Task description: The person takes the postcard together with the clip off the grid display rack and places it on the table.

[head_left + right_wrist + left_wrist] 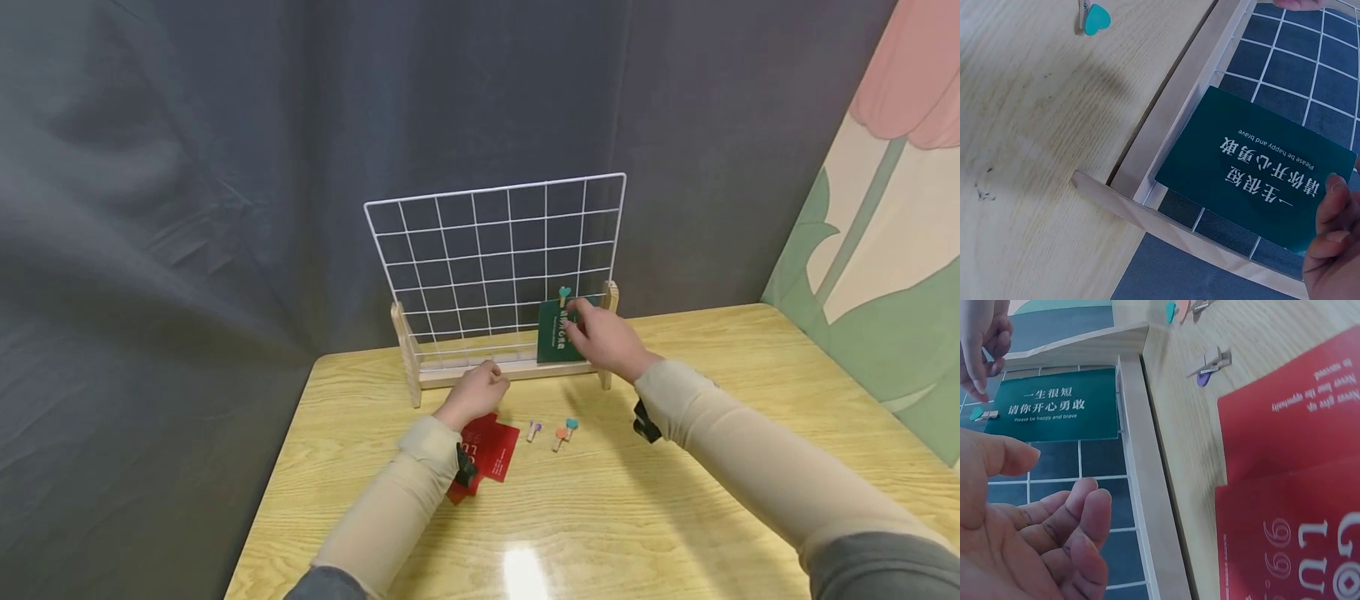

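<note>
A dark green card with white lettering stands against the lower right of a white wire grid. A small wooden clip with a teal heart sits at the card's top edge. My right hand is at the card's upper right part, fingers loosely bent in front of it; in the right wrist view its fingertips overlap the card's corner. My left hand hovers near the grid's wooden base, palm empty and fingers loosely curled. Below it lie red cards, partly hidden by the left forearm.
Loose clips lie on the wooden table: one purple, one orange and one teal. Wooden side supports hold the grid upright. A dark curtain hangs behind, and a flower-painted panel borders the right side.
</note>
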The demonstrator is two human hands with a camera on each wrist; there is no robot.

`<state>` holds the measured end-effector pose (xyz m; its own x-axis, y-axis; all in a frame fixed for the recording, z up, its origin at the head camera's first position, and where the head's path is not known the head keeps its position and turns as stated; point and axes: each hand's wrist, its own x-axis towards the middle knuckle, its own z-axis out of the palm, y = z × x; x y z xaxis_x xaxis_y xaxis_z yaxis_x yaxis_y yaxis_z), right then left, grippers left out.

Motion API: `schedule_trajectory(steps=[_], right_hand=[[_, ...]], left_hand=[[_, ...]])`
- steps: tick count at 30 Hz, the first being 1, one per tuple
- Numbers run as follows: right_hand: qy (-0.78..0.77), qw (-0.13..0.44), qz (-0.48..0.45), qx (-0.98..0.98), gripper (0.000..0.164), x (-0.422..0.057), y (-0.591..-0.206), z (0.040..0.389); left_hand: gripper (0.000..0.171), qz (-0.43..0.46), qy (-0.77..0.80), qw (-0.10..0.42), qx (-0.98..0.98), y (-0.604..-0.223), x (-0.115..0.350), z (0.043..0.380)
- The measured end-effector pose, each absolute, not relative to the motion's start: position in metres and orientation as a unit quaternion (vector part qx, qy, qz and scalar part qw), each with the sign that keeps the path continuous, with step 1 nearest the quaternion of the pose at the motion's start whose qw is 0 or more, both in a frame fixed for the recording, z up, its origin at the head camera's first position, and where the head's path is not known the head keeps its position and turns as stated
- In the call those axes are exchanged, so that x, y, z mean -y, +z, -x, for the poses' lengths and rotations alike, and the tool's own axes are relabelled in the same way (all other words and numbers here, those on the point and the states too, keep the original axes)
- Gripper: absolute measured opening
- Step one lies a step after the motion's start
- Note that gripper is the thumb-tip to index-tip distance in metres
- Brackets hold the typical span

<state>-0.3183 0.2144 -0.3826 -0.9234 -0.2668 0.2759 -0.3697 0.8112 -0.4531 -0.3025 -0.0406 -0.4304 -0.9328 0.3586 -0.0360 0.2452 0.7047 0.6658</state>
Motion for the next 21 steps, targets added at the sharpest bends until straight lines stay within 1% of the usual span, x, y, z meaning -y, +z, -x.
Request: schedule_trajectory(steps=[9,21], right_hand=[[0.252,0.094,-0.166,0.949,0.041,-0.216,-0.383,0.320],[0.255,0.091,-0.157,0.950,0.041,-0.214,-0.385,0.328]], left_hand=[[0.040,-0.167,0.343,0.079,-0.921,-0.435,0.032,0.306],[0.041,-0.166,0.361,0.094,-0.913,-0.436,0.027,0.313]])
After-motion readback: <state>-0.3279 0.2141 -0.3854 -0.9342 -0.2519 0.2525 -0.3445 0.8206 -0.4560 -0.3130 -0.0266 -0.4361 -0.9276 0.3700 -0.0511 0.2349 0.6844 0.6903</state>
